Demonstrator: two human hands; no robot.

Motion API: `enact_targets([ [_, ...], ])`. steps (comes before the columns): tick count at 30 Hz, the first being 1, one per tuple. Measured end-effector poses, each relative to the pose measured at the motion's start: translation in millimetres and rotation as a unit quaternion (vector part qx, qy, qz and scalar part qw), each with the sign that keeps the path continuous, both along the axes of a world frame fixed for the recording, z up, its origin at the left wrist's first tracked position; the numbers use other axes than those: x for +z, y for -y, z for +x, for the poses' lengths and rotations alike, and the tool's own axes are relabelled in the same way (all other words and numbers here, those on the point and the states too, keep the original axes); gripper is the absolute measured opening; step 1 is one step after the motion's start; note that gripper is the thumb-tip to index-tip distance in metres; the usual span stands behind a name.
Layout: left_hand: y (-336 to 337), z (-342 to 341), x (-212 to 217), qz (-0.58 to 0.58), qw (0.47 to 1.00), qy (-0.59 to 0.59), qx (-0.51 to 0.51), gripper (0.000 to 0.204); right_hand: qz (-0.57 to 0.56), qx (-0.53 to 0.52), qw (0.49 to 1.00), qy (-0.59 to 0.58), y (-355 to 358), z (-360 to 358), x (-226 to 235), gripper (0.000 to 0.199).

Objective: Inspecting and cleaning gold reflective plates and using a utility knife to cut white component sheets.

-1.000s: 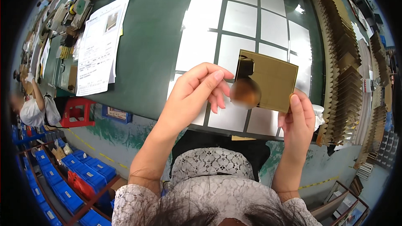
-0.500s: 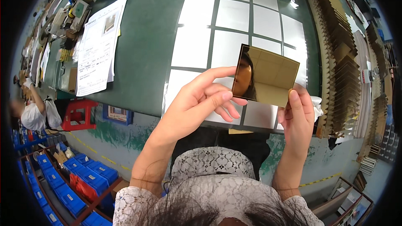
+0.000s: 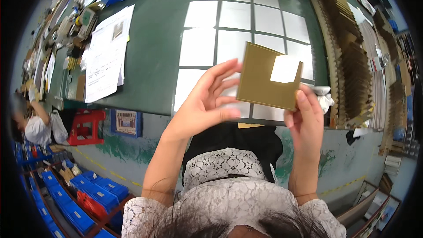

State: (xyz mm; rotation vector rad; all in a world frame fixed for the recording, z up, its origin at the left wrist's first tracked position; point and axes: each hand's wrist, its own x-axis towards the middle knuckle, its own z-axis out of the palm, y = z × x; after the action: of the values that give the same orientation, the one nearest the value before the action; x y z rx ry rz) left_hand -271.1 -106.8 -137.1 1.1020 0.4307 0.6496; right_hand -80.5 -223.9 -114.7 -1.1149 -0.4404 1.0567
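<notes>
A square, gold-toned mirror plate (image 3: 259,77) is held up, tilted, over the near part of the table, with a bright white reflection in its face. My right hand (image 3: 307,121) pinches it at the lower right corner between thumb and fingers. Just off its left edge is my left hand (image 3: 196,108), fingers spread and slightly blurred, holding nothing. Beneath the plate, flat white squares (image 3: 197,47) lie in a grid with dark gaps between them; the plate hides some of them. Beside my right hand lies a crumpled white cloth (image 3: 325,102).
Printed papers (image 3: 105,59) lie on the green table (image 3: 154,48) to the left. A long slotted rack (image 3: 341,61) with zigzag edges runs along the right. Left of the table are a red stool (image 3: 86,128), blue bins (image 3: 66,205) and another person (image 3: 38,128).
The plate has turned and tilted, so its reflection now shows a bright white patch. My left hand has opened and come off the plate's left edge; my right hand keeps its corner grip.
</notes>
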Motion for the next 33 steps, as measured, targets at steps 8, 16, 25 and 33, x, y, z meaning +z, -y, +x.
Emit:
enact_targets([
  [8,-9,34,-3,0.019,0.989,0.146,0.007,0.112,-0.023,0.07,0.994,0.078,3,-7,7,0.024],
  [16,-6,30,-5,-0.235,0.944,0.193,-0.126,0.099,-0.276,-0.117,0.728,0.617,28,51,-5,0.019],
  [25,7,30,4,-0.243,0.947,0.144,-0.155,0.088,-0.069,-0.129,0.844,0.516,4,43,16,0.021],
  [33,27,40,24,-0.257,0.96,0.01,-0.114,0.079,0.093,0.081,0.812,0.57,-35,11,44,0.021],
])
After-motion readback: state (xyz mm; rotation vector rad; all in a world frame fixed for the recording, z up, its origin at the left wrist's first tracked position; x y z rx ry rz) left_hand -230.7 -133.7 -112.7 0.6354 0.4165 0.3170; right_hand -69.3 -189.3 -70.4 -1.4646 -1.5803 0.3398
